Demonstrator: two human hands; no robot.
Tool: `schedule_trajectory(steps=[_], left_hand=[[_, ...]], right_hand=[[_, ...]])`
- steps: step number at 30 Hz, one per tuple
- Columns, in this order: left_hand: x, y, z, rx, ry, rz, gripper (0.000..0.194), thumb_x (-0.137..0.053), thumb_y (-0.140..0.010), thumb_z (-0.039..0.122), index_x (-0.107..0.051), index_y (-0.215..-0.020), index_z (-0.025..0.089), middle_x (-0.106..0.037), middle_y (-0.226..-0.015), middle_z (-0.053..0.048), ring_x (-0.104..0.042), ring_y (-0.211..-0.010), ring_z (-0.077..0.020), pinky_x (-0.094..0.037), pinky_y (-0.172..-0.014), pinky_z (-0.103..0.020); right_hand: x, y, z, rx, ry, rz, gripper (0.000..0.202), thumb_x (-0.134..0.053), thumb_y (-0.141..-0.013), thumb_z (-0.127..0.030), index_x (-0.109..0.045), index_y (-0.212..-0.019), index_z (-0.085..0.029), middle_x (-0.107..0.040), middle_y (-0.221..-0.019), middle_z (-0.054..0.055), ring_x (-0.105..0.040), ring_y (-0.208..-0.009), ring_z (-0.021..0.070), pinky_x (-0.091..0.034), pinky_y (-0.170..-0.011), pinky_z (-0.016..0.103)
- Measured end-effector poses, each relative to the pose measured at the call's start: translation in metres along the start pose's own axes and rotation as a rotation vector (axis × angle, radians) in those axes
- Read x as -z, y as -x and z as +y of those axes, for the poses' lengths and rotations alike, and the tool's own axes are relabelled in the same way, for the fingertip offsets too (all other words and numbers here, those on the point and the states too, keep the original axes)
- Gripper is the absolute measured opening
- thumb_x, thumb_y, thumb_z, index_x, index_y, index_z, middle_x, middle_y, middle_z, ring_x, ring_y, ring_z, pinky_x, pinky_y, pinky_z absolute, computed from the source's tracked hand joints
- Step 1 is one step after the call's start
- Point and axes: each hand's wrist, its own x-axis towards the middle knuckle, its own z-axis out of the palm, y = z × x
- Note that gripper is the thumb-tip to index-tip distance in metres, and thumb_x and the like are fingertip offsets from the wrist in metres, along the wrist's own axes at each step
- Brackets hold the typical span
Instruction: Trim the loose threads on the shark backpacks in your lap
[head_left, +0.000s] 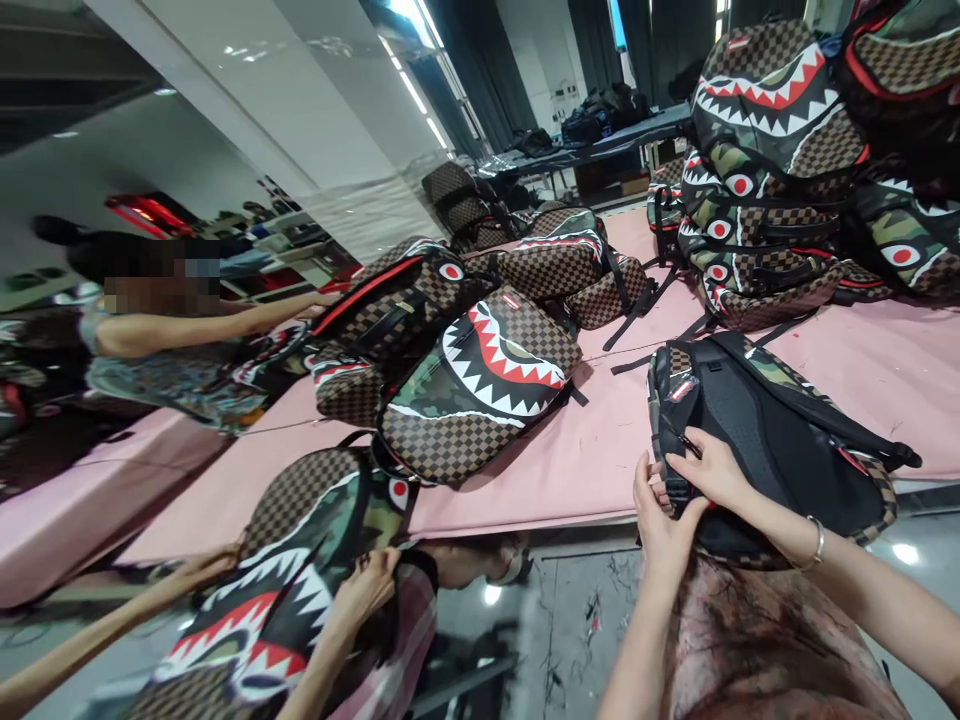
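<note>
A backpack [757, 440] lies in front of me at the table's edge, its black padded back and straps facing up. Camouflage and brown check show along its sides. My left hand [671, 525] grips the near left edge of this backpack, fingers curled around its side and thumb on top. Just above it, my right hand [712, 468] is closed on a slender black tool [690, 445] whose tip rests against the shoulder strap. I cannot make out the tool's exact kind. A bracelet [817, 540] circles my right wrist.
Shark-mouth backpacks [495, 370] lie on the pink-covered table [525, 505], with a tall stack [765, 200] at the back right. At lower left, a co-worker's hands [371, 580] hold another backpack [285, 590]. Another person [172, 330] reaches across at far left. A pillar [300, 110] stands behind.
</note>
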Motion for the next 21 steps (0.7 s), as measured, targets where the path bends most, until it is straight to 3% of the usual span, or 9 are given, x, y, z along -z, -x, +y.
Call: schedule_trajectory(steps=[2,4,7,11,16,19,21], left_hand=[[-0.001,-0.005,0.002,-0.065,-0.137,0.119,0.071,-0.069,-0.063,0.028,-0.035,-0.125,0.018,-0.046,-0.116,-0.014,-0.053,-0.088,-0.0179,-0.045,-0.073,-0.028],[-0.002,-0.009,0.003,-0.124,-0.195,0.213,0.048,-0.064,-0.069,0.029,-0.048,-0.112,0.016,-0.05,-0.107,-0.013,-0.053,-0.087,-0.0183,-0.045,-0.072,-0.029],[0.001,-0.011,-0.001,-0.095,-0.151,0.245,0.032,-0.06,-0.073,0.032,-0.057,-0.101,0.017,-0.057,-0.101,-0.011,-0.054,-0.088,-0.0182,-0.044,-0.078,-0.03],[0.009,-0.012,-0.009,0.204,0.26,0.145,0.033,-0.063,-0.069,0.035,-0.063,-0.092,0.012,-0.064,-0.093,-0.01,-0.059,-0.088,-0.0197,-0.044,-0.082,-0.032],[0.015,-0.012,-0.002,0.668,0.709,0.114,0.025,-0.071,-0.06,0.028,-0.066,-0.076,0.009,-0.068,-0.073,-0.01,-0.063,-0.067,-0.017,-0.049,-0.066,-0.027],[0.014,-0.012,0.006,0.794,0.795,0.131,0.015,-0.066,-0.066,0.02,-0.067,-0.076,0.008,-0.068,-0.071,-0.01,-0.063,-0.062,-0.0137,-0.05,-0.063,-0.023],[0.013,-0.012,0.008,0.807,0.83,0.129,0.012,-0.063,-0.07,0.018,-0.067,-0.077,0.008,-0.068,-0.072,-0.01,-0.063,-0.062,-0.0127,-0.05,-0.062,-0.022]], right_hand=[[-0.001,-0.007,-0.008,0.012,0.061,0.025,0.014,-0.052,-0.071,-0.029,-0.045,-0.065,-0.019,-0.042,-0.05,-0.005,-0.039,-0.047,0.0091,-0.029,-0.047,0.02],[-0.001,-0.012,-0.012,0.009,0.102,0.036,0.014,-0.051,-0.072,-0.029,-0.044,-0.065,-0.019,-0.041,-0.048,-0.006,-0.039,-0.044,0.0091,-0.028,-0.046,0.021],[0.002,-0.015,-0.014,0.018,0.165,-0.023,0.017,-0.052,-0.074,-0.034,-0.046,-0.068,-0.02,-0.047,-0.053,-0.004,-0.044,-0.047,0.0104,-0.03,-0.047,0.021],[0.013,-0.008,-0.008,0.075,0.116,-0.089,0.022,-0.045,-0.082,-0.041,-0.048,-0.089,-0.021,-0.056,-0.071,-0.002,-0.053,-0.061,0.0132,-0.04,-0.059,0.024],[0.021,0.015,0.026,0.2,0.154,0.012,0.019,-0.042,-0.087,-0.034,-0.05,-0.098,-0.021,-0.059,-0.091,0.004,-0.056,-0.083,0.0175,-0.044,-0.073,0.03],[0.02,0.027,0.047,0.371,0.245,0.044,0.016,-0.046,-0.086,-0.029,-0.054,-0.097,-0.02,-0.059,-0.094,0.006,-0.054,-0.089,0.0195,-0.044,-0.078,0.034],[0.018,0.032,0.054,0.455,0.283,0.046,0.016,-0.046,-0.087,-0.025,-0.054,-0.1,-0.02,-0.059,-0.096,0.007,-0.054,-0.091,0.0193,-0.044,-0.079,0.034]])
